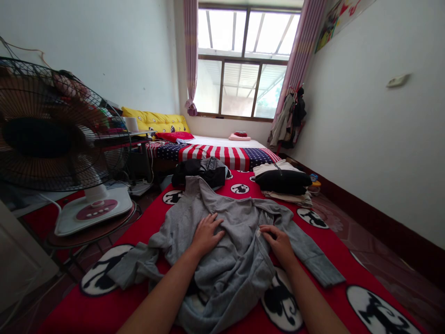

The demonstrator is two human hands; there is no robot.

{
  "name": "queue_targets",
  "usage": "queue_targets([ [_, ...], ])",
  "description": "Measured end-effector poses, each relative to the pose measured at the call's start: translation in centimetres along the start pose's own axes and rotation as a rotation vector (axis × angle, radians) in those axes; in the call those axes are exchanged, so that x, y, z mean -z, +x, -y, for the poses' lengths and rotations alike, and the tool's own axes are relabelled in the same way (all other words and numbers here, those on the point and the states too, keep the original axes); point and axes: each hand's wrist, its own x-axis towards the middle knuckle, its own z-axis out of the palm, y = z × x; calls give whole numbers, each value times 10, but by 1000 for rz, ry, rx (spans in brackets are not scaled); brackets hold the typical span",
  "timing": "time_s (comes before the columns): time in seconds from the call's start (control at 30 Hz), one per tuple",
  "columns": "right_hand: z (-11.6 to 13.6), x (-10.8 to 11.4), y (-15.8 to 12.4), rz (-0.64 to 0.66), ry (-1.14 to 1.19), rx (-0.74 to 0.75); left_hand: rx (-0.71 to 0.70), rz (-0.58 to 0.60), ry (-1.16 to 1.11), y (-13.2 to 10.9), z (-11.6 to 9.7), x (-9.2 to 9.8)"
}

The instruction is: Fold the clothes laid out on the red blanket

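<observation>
My left hand (206, 233) lies flat, fingers spread, on the grey hoodie (222, 241) spread across the red blanket (323, 241); my right hand (278, 240) pinches its front edge near the middle.

The grey top (236, 260) is lying spread on the red blanket (333, 241). The left hand (206, 234) is pressing flat on its middle; the right hand (280, 243) is curling its fingers (269, 230) at its front edge. Beyond the top a dark garment (201, 171) and folded clothes (281, 181) are lying; left of it a fan (52, 130) is standing.
</observation>
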Motion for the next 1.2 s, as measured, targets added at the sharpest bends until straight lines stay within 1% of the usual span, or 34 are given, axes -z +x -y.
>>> queue_targets([
  [0.33,-1,0,0,-1,-2,-5,0,5,9,0,0,0],
  [0.63,3,0,0,-3,0,-5,-4,-1,9,0,2,-1],
  [0.97,-3,0,0,-1,3,-4,2,-2,0,0,2,-1],
  [1.2,0,0,0,-5,-2,-6,-4,-2,-5,1,3,-2],
])
